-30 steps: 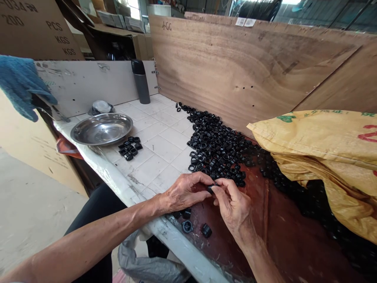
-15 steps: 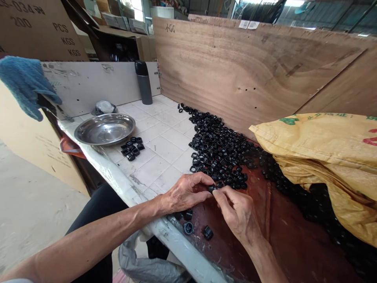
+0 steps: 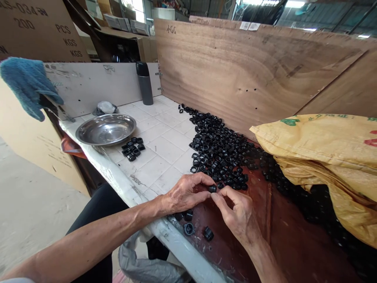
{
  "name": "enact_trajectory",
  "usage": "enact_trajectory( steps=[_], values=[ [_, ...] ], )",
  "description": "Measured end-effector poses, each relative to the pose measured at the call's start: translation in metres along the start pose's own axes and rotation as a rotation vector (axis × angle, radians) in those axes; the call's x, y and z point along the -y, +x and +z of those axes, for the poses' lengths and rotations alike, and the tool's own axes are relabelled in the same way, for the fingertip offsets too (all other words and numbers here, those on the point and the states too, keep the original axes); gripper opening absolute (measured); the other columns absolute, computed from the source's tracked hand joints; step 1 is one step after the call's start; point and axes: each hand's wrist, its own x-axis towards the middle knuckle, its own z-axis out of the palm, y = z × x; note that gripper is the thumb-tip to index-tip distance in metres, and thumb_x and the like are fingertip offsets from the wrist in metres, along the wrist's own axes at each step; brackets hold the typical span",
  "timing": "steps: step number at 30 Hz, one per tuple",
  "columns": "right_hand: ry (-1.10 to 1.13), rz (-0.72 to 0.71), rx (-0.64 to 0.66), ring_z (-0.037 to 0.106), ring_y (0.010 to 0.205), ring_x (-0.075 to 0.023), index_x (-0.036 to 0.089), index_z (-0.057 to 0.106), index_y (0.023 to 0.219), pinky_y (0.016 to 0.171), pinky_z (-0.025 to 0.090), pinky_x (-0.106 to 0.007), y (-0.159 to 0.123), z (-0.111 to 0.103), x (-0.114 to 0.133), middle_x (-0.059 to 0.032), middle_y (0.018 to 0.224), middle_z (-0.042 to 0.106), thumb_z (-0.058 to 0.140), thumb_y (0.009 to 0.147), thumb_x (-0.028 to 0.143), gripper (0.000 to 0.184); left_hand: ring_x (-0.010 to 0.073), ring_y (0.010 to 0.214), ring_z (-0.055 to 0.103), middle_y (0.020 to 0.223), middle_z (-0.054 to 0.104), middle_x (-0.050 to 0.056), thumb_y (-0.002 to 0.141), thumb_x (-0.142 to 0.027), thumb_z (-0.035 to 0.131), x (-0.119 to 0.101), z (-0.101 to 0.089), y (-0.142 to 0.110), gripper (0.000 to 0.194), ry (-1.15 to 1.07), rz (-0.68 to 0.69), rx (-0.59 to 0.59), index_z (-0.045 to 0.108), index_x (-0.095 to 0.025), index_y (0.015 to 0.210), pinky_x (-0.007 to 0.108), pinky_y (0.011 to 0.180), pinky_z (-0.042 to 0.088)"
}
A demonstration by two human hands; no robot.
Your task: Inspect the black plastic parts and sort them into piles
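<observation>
A small round black plastic fitting is pinched between the thumb and forefinger of my left hand. My right hand meets it from the right, its thumb and forefinger bent together at the fitting's lower edge; the exact contact is partly hidden. Just beyond my fingertips lies a heap of black plastic rings. Nearer to me, a ribbed black fitting and another with its open end up rest on the red-brown surface, with more partly under my left wrist.
A steel bowl stands at the left beside a small cluster of black rings. Behind are a grey flask and a tall wooden board. A yellow woven sack lies right; a blue cloth hangs left.
My right thumb and forefinger have shifted slightly down along the fitting, exposing more of it. My left hand keeps its pinch and place.
</observation>
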Motion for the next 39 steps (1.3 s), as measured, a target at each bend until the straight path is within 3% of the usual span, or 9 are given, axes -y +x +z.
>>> enact_trajectory(
  steps=[6, 12, 16, 18, 20, 23, 25, 29, 39],
  values=[
    [0.133, 0.114, -0.036, 0.068, 0.071, -0.0165, 0.022, 0.066, 0.103, 0.068, 0.054, -0.024, -0.001, 0.007, -0.005, -0.0011, 0.081, 0.070, 0.063, 0.093, 0.039, 0.020, 0.0184, 0.093, 0.072, 0.108, 0.072, 0.009, 0.087, -0.024, 0.071, 0.002, 0.001, 0.001, 0.021, -0.033, 0.016, 0.001, 0.066, -0.017, 0.106, 0.030, 0.082, 0.059],
    [0.353, 0.458, -0.012, 0.064, 0.053, -0.0153, 0.019, 0.065, 0.089, 0.057, 0.052, -0.024, -0.002, 0.013, 0.002, 0.0011, 0.061, 0.067, 0.068, 0.085, 0.044, 0.026, 0.0186, 0.101, 0.070, 0.113, 0.071, 0.010, 0.092, -0.019, 0.063, 0.005, -0.003, 0.000, 0.020, 0.167, 0.146, 0.089, 0.063, -0.018, 0.112, 0.031, 0.089, 0.057],
    [0.415, 0.598, 0.228, 0.054, 0.040, -0.0121, 0.020, 0.060, 0.068, 0.045, 0.043, -0.023, 0.001, -0.002, -0.002, 0.0022, 0.052, 0.062, 0.067, 0.082, 0.048, 0.032, 0.0185, 0.099, 0.069, 0.110, 0.072, 0.008, 0.089, -0.014, 0.062, -0.002, -0.007, 0.002, 0.019, 0.279, 0.171, 0.300, 0.063, -0.018, 0.108, 0.030, 0.089, 0.054],
    [0.248, 0.553, 0.299, 0.053, 0.039, -0.0120, 0.021, 0.056, 0.060, 0.043, 0.040, -0.022, 0.003, -0.012, -0.011, 0.0021, 0.051, 0.061, 0.065, 0.085, 0.050, 0.039, 0.0193, 0.093, 0.067, 0.100, 0.072, 0.005, 0.082, -0.019, 0.073, -0.008, -0.009, 0.004, 0.017, 0.336, 0.139, 0.434, 0.067, -0.019, 0.097, 0.030, 0.085, 0.051],
    [0.029, 0.464, 0.209, 0.054, 0.040, -0.0133, 0.022, 0.054, 0.060, 0.044, 0.039, -0.023, 0.005, -0.017, -0.024, 0.0030, 0.048, 0.057, 0.065, 0.085, 0.047, 0.037, 0.0182, 0.084, 0.065, 0.088, 0.071, 0.002, 0.076, -0.032, 0.082, -0.012, -0.009, 0.005, 0.020, 0.354, 0.084, 0.497, 0.068, -0.019, 0.084, 0.029, 0.079, 0.050],
    [-0.201, 0.263, 0.014, 0.057, 0.047, -0.0157, 0.022, 0.064, 0.081, 0.049, 0.041, -0.026, 0.008, -0.010, -0.044, 0.0031, 0.057, 0.061, 0.065, 0.084, 0.034, 0.012, 0.0122, 0.062, 0.055, 0.067, 0.061, -0.002, 0.083, -0.047, 0.074, -0.008, -0.007, 0.005, 0.034, 0.400, -0.114, 0.272, 0.063, -0.018, 0.069, 0.025, 0.061, 0.042],
    [-0.289, 0.134, -0.036, 0.060, 0.053, -0.0172, 0.021, 0.068, 0.103, 0.054, 0.044, -0.027, 0.009, 0.001, -0.054, 0.0008, 0.067, 0.065, 0.062, 0.085, 0.028, 0.021, 0.0109, 0.058, 0.050, 0.066, 0.058, -0.003, 0.086, -0.042, 0.070, 0.000, -0.005, 0.007, 0.027, 0.473, -0.200, 0.047, 0.063, -0.018, 0.076, 0.024, 0.057, 0.039],
    [-0.399, 0.017, -0.039, 0.063, 0.065, -0.0197, 0.021, 0.067, 0.109, 0.062, 0.047, -0.030, 0.008, 0.016, -0.062, -0.0040, 0.079, 0.067, 0.057, 0.090, 0.025, 0.023, 0.0140, 0.070, 0.058, 0.085, 0.064, 0.000, 0.084, -0.027, 0.072, 0.019, -0.001, 0.010, 0.024, 0.576, -0.163, -0.078, 0.064, -0.020, 0.106, 0.027, 0.067, 0.047],
    [-0.301, -0.052, 0.019, 0.066, 0.086, -0.0224, 0.021, 0.059, 0.096, 0.077, 0.051, -0.033, 0.001, 0.019, -0.040, -0.0064, 0.094, 0.065, 0.055, 0.094, 0.020, 0.004, 0.0167, 0.088, 0.064, 0.104, 0.065, 0.005, 0.089, -0.015, 0.057, 0.024, 0.000, 0.006, 0.012, 0.651, 0.030, 0.080, 0.066, -0.020, 0.093, 0.029, 0.080, 0.052]
  ],
)
